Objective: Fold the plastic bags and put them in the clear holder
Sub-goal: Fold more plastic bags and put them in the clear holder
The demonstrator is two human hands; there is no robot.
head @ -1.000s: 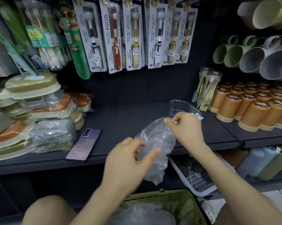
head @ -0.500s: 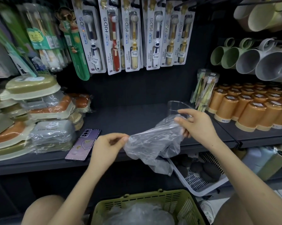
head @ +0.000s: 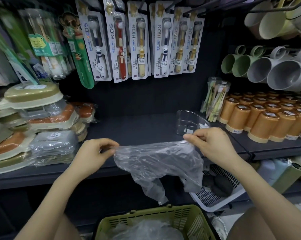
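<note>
- The left hand and right hand each pinch a top corner of the plastic bag, stretched in the air over the shelf edge.
- The thin film could slip from a pinch, dropping crumpled into the green basket.
- The clear holder stands behind the right hand; its contents are hard to make out.
- The basket's bags are cut off below.

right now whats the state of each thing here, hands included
plastic bag: unfolded, stretched between both hands, lower end hanging crumpled
left hand: pinching the bag's left edge
right hand: pinching the bag's right edge
clear holder: upright on the shelf, top open
green basket: below the hands, holding more loose bags
</note>
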